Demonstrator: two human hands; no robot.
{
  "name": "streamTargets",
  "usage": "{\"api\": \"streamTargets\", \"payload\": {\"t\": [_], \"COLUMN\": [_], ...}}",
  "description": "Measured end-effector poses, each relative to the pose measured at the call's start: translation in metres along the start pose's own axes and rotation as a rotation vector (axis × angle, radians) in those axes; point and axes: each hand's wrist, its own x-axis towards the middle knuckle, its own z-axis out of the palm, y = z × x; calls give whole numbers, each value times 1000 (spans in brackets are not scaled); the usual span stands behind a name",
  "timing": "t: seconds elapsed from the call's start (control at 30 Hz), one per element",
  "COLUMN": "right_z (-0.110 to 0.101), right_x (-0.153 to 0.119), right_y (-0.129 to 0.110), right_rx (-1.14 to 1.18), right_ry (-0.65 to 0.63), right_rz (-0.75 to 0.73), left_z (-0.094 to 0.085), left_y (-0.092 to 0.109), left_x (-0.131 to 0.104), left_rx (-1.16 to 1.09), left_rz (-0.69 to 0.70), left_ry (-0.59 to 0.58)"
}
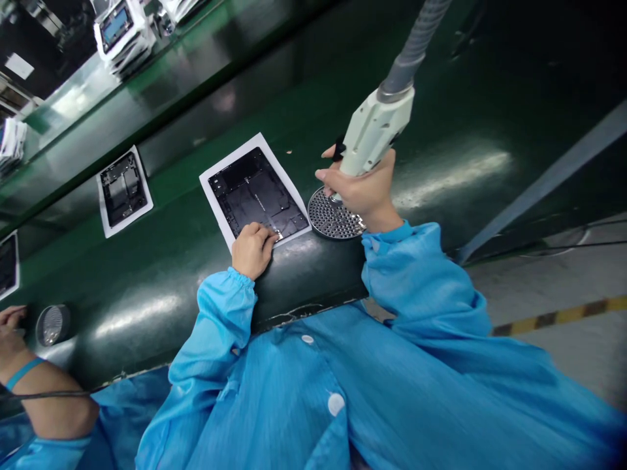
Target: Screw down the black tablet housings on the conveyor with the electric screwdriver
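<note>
My right hand [368,190] is wrapped round a pale electric screwdriver [375,130], with a grey ribbed hose running up from its top. The driver points down over a round metal screw tray [333,219] full of small holes; its tip is partly hidden by my fingers. My left hand [253,249] rests on the lower edge of a black tablet housing [255,189], its fingers bent together beside a small shiny part [278,235]. Whatever they pinch is too small to make out. Under the housing lies a white sheet [215,196], right beside the tray.
Another black housing [123,186] on white backing lies to the left, and one more [7,264] at the left edge. A co-worker's hand [10,329] is near a second round tray [52,325]. Stacked housings [122,39] stand on the far ledge. A grey strap [543,183] slants across the right.
</note>
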Motion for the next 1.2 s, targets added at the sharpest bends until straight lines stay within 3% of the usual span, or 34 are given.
{"api": "streamTargets", "payload": {"t": [0.17,0.47,0.8,1.2], "right_z": [2,10,73,78], "right_x": [-1,-7,-35,-44], "right_y": [-4,-8,-25,-14], "right_rx": [35,97,174,141], "right_ry": [38,128,-113,-176], "right_rz": [-4,-94,43,67], "left_z": [-1,15,16,16], "left_y": [-12,-11,-11,-8], "left_x": [-17,-14,-12,-12], "left_rx": [70,57,9,3], "left_rz": [165,2,-10,-11], "left_ry": [65,157,118,113]}}
